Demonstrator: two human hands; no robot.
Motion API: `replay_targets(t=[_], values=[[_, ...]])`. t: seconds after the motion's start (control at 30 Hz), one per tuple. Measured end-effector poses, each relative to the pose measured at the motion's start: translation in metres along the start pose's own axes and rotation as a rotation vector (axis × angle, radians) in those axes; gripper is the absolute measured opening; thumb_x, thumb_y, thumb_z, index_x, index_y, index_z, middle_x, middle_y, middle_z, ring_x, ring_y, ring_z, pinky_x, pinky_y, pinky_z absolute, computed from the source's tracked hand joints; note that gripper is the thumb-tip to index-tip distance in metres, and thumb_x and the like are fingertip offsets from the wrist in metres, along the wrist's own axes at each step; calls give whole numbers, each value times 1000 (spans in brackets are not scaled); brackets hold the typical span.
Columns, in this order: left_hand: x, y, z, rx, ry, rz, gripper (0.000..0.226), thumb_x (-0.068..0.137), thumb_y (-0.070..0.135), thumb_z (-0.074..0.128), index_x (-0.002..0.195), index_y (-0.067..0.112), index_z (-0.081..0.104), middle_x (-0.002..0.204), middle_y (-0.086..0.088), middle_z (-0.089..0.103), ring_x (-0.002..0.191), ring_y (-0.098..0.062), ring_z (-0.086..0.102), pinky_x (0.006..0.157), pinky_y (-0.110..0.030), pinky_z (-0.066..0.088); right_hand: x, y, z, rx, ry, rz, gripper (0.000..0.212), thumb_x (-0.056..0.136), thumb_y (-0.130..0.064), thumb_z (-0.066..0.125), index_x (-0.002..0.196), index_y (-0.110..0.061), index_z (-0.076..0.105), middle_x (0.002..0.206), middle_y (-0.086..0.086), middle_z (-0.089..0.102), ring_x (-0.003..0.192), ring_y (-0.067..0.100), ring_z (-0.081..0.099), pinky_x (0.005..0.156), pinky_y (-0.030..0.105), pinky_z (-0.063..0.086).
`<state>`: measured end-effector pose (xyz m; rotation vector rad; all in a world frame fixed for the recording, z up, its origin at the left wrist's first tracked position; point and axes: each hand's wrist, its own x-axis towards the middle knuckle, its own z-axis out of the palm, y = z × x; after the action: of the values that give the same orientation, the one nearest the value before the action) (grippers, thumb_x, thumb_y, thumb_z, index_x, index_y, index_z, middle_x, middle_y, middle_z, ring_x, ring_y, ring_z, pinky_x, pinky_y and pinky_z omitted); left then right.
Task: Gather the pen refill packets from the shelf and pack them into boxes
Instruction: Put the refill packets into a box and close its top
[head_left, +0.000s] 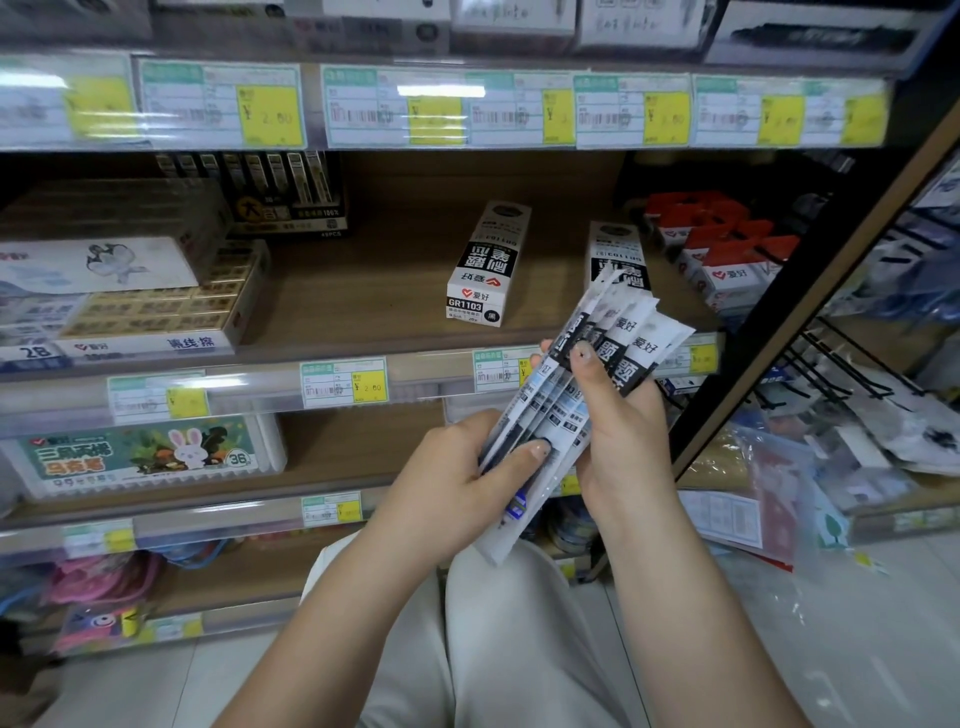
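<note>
Head view, both hands in front of the shelf (395, 322).

A fanned bundle of pen refill packets (576, 395) is held between the two hands, tilted, upper ends toward the upper right, lower ends pointing down over the lap.

Left hand (457, 478): curled round the lower half of the bundle. The thumb is laid across the front face of the packets, its tip pressed on the clear window part; the other fingers are hidden behind the bundle.

Right hand (623, 431): closed on the upper half from the right side. The thumb is pressed on the black-and-white printed band at the front; fingertips (545, 347) are seen wrapping round the left edge from behind. The packet tops are spread apart above this hand.

On the middle shelf board, two white-and-black boxes are seen: one box (485, 265) lying alone near the front edge, marked GR1103; a second box (615, 254) just behind the packet tops, partly covered by them. Red-topped packs (727, 244) are stacked to the right of it. Yellow price labels (370, 387) are fixed along the shelf edge.
</note>
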<state>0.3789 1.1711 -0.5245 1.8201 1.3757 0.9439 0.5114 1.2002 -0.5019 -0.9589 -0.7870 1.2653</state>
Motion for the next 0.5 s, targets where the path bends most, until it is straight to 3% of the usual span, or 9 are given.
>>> replay_targets(t=[0.1, 0.37, 0.5], values=[[-1, 1, -1, -26, -13, -5, 59, 69, 65, 47, 86, 10, 62, 74, -5, 67, 68, -18, 61, 64, -38, 46, -1, -1, 1, 10, 11, 3, 74, 58, -41, 75, 123, -10, 57, 115, 12, 68, 104, 26, 66, 88, 44, 55], [-1, 3, -5, -74, -16, -37, 26, 74, 46, 62, 72, 20, 60, 66, -2, 65, 56, -8, 53, 54, -25, 41, -4, 0, 2, 17, 24, 5, 70, 65, -36, 76, 126, -9, 55, 117, 12, 67, 107, 26, 65, 91, 48, 52], [-1, 3, -6, -99, 13, -20, 28, 74, 47, 61, 76, 19, 58, 66, -5, 64, 56, -7, 53, 54, -25, 41, -4, -2, 2, 24, 24, 13, 61, 70, -30, 69, 126, -9, 55, 117, 10, 67, 106, 25, 65, 89, 44, 54]])
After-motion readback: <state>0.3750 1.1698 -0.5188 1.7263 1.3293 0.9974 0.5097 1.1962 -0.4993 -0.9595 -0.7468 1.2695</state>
